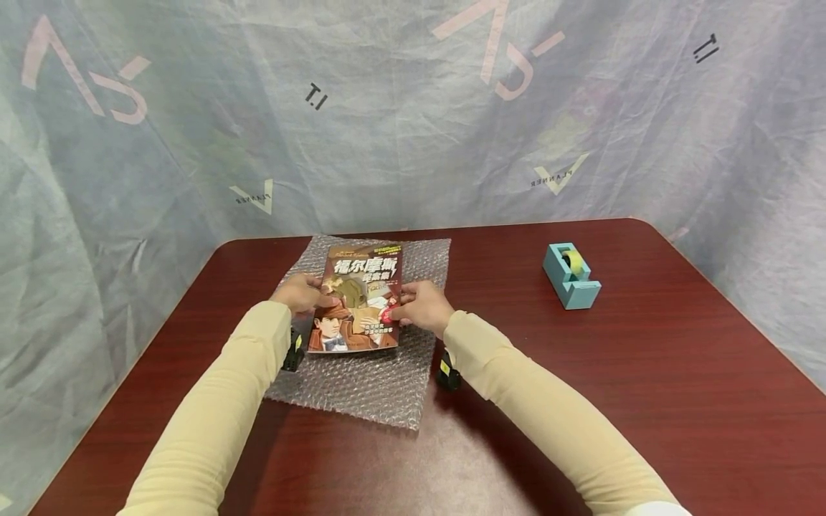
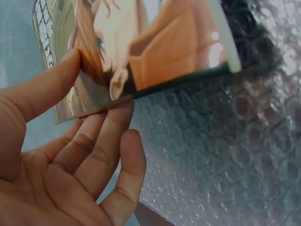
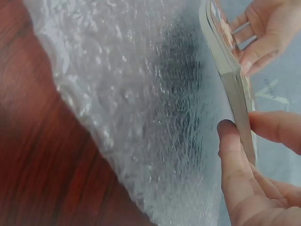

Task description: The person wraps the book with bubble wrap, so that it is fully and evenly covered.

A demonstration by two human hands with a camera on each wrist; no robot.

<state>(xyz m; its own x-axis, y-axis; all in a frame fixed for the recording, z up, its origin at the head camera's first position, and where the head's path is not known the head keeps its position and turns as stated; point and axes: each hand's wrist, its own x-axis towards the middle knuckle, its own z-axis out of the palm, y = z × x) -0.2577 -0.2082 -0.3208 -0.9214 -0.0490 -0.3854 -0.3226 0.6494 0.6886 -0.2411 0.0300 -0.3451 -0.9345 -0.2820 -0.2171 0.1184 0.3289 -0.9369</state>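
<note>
A paperback book [image 1: 358,301] with an illustrated cover and large white Chinese characters is held face up between both hands. My left hand [image 1: 299,294] pinches its left edge, thumb on the cover and fingers beneath, as the left wrist view shows. On the opposite edge my right hand [image 1: 424,307] pinches it, and the pages' edge [image 3: 235,94] shows in the right wrist view. Below the book lies a sheet of bubble wrap [image 1: 368,390], spread on the table. In both wrist views the book stands a little apart from the wrap.
On the right part of the dark red table [image 1: 645,373] stands a light blue tape dispenser [image 1: 573,278] with a yellowish roll. A grey printed cloth [image 1: 400,143] hangs behind and beside the table.
</note>
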